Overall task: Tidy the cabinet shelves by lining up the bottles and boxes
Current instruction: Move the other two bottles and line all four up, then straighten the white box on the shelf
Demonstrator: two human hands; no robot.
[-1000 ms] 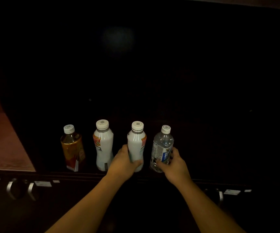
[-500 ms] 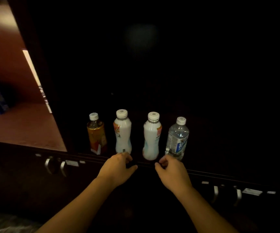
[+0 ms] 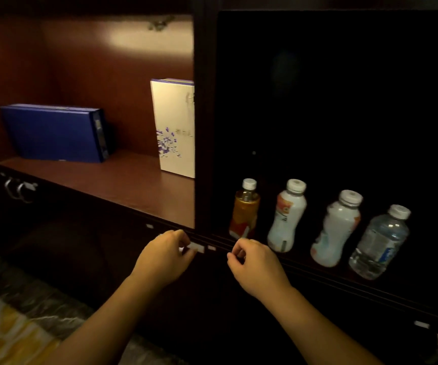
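Now that both hands have let go, left hand point(image 3: 163, 255) and right hand point(image 3: 256, 264) hang loosely curled, empty, before the shelf edge point(image 3: 304, 268). Four bottles stand lined up: tea bottle point(image 3: 244, 210), water bottle point(image 3: 379, 243). Boxes next: blue box point(image 3: 54, 133), white box point(image 3: 175, 127).

Four capped bottles stand in a row, apart, in the dark right compartment: amber bottle point(image 3: 244, 212), white bottle point(image 3: 286, 219), second white bottle point(image 3: 336, 230), clear water bottle point(image 3: 381, 243). In the lit left compartment a blue box point(image 3: 52, 133) stands on its long edge and a white box point(image 3: 175, 127) stands upright against the divider. Left hand point(image 3: 163, 256) and right hand point(image 3: 257, 264) hover below the shelf edge point(image 3: 123, 206), fingers loosely curled, holding nothing.
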